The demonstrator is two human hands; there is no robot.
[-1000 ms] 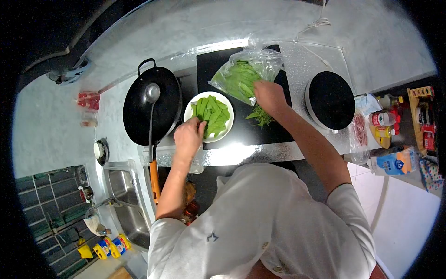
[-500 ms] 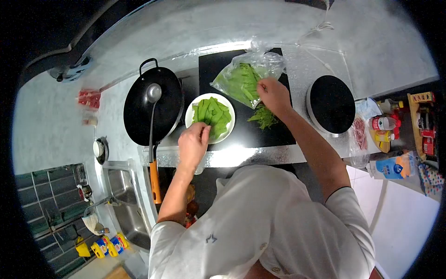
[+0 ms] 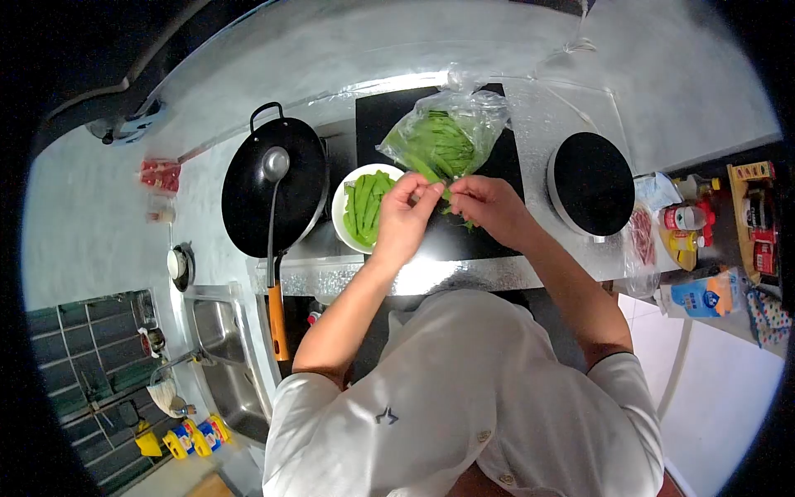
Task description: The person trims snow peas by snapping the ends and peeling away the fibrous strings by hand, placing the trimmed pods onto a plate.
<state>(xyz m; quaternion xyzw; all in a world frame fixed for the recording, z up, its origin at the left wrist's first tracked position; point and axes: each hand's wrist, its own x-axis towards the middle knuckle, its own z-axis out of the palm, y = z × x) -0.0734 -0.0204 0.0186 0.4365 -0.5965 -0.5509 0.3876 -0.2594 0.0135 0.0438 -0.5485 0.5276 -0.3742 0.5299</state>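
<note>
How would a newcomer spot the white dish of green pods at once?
Start at the big black wok with a ladle in it. Just right of it in view, partly covered by the left hand, sits the white dish. Unlike the clear plastic bag nearby, it has a round rim and its green pods lie uncovered.

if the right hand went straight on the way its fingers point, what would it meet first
Probably the green pod, then the left hand just beyond; depth is hard to judge.
</note>
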